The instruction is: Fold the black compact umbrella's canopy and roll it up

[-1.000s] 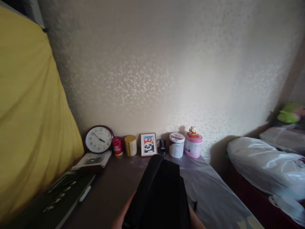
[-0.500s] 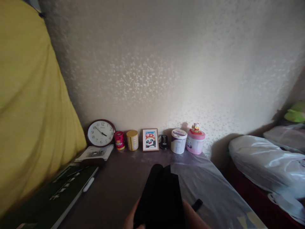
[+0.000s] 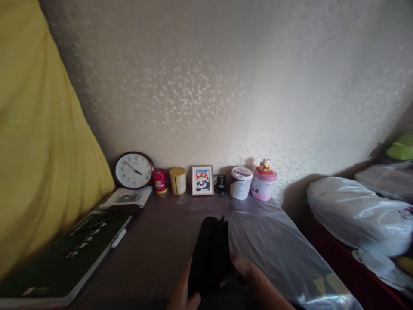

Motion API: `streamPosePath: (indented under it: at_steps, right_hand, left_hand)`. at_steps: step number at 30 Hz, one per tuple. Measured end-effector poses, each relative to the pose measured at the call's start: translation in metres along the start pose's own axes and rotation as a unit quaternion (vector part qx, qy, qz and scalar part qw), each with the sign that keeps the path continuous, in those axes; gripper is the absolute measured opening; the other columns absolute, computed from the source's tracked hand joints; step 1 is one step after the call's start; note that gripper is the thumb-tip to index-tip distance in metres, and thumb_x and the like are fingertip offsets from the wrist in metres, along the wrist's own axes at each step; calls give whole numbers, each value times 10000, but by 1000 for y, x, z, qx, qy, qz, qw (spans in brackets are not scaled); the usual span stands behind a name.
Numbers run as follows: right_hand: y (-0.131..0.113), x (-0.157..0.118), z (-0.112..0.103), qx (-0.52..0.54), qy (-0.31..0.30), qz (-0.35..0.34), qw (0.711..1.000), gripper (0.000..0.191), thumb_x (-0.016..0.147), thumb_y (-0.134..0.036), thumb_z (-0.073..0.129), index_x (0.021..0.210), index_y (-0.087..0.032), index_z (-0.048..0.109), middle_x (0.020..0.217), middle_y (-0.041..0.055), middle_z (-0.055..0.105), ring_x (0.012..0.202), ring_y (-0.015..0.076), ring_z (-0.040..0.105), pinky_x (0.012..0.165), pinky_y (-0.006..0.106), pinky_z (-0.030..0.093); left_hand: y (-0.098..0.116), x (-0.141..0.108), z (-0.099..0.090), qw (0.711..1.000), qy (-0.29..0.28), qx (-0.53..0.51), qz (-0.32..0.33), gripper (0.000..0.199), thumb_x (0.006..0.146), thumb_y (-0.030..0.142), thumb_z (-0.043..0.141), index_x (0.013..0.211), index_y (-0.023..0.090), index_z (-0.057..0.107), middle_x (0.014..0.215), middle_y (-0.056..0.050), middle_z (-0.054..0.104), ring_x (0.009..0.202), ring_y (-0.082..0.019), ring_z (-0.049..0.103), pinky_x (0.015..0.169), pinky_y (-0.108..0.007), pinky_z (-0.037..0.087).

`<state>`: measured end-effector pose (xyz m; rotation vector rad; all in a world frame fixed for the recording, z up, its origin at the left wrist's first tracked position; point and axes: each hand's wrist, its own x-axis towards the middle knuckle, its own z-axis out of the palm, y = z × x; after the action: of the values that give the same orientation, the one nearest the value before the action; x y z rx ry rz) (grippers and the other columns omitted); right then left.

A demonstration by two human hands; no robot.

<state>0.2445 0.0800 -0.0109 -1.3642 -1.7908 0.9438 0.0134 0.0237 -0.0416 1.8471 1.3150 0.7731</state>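
Moved since the earlier frames: the right hand (image 3: 241,266) has shifted up along the black item (image 3: 209,252), which now shows narrower; the black strap seen near that hand half a second ago is out of sight.
Black item from the left hand: at one o'clock from the left hand (image 3: 183,292), touching it.
Black item from the right hand: between nine and ten o'clock, right beside the fingers.
Black item, long axis: runs from six o'clock to just past twelve, the far end pointing away from the person towards the framed picture (image 3: 202,181).
Left hand: thumb over the near left corner, fingers along the left edge, pinching the item between them.
Right hand: bent in at the right edge; fingers partly hidden in shadow, so I cannot tell whether they grip.
Table: grey-brown top (image 3: 155,247) around the item; whether the near end rests on it, I cannot tell.
Around the item: green book (image 3: 84,254) at nine o'clock, round clock (image 3: 134,170) between ten and eleven, purple-and-white tub (image 3: 241,184) at one, white plastic bag (image 3: 355,215) between two and three.
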Motion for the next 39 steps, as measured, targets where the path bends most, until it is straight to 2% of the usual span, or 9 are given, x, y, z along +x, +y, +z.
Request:
streamPosePath:
  at_steps: [3,7,11,16,20,27,31,35,39]
  right_hand:
    - [3,1,-11,-9,-52,4,999,226,701,-254,574,898,-218,678,865,43,682,853,232,615,790,322,486]
    - [-5,6,-34,-83,116,51,988,311,755,-252,383,901,-174,647,789,66,675,745,216,622,720,339,472]
    - [-24,6,-40,-122,138,53,981,368,828,-374,313,829,-185,628,711,61,650,660,204,609,635,306,442]
    - [-30,1,-27,-138,123,54,981,279,810,-431,416,759,-228,600,685,39,638,666,204,608,607,283,407]
    - [-27,2,-17,-135,103,63,983,178,738,-387,533,681,-220,558,583,10,571,580,186,555,552,282,395]
    - [-56,30,6,16,49,72,996,186,755,-358,493,704,-187,545,652,-6,559,615,143,511,505,233,369]
    - [-57,48,28,21,68,78,994,154,733,-325,528,681,-183,499,627,-19,508,605,126,473,503,223,350]
    - [-51,56,43,0,70,100,992,146,727,-291,544,797,-163,545,625,-20,515,606,136,492,522,237,362]
    - [-54,56,48,-29,40,113,992,276,752,-248,541,1005,-135,532,621,-17,572,599,146,555,531,239,393]
  left_hand:
    - [1,-1,3,1000,6,20,1,805,675,101,444,1412,164,125,1480,-66,210,1362,-180,116,1123,-398,107]
    - [3,-2,9,999,5,37,-4,803,698,77,400,1412,106,34,1489,-124,143,1359,-180,130,1113,-393,152]
    - [5,-4,13,999,-6,48,-7,830,711,62,385,1410,136,-57,1492,-135,115,1348,-197,181,1092,-400,219]
    - [6,-4,12,998,-22,65,-14,846,690,47,385,1399,75,-76,1489,-163,86,1355,-191,148,1096,-373,207]
    - [14,-5,7,997,-38,69,-18,867,694,51,385,1394,111,-121,1492,-140,82,1352,-171,156,1086,-346,222]
    - [21,-4,6,996,-38,73,-31,916,656,39,410,1395,128,-124,1484,-173,83,1340,-224,207,1078,-393,242]
    - [15,-3,8,996,-38,81,-32,931,630,40,425,1404,120,-87,1485,-166,100,1341,-232,202,1085,-394,233]
    - [16,-3,8,995,-8,100,-4,906,627,73,441,1417,139,4,1485,-130,155,1350,-224,173,1107,-418,178]
    - [19,-3,5,993,-15,120,-16,832,647,127,460,1410,127,128,1440,-138,292,1338,-255,215,1091,-432,217]
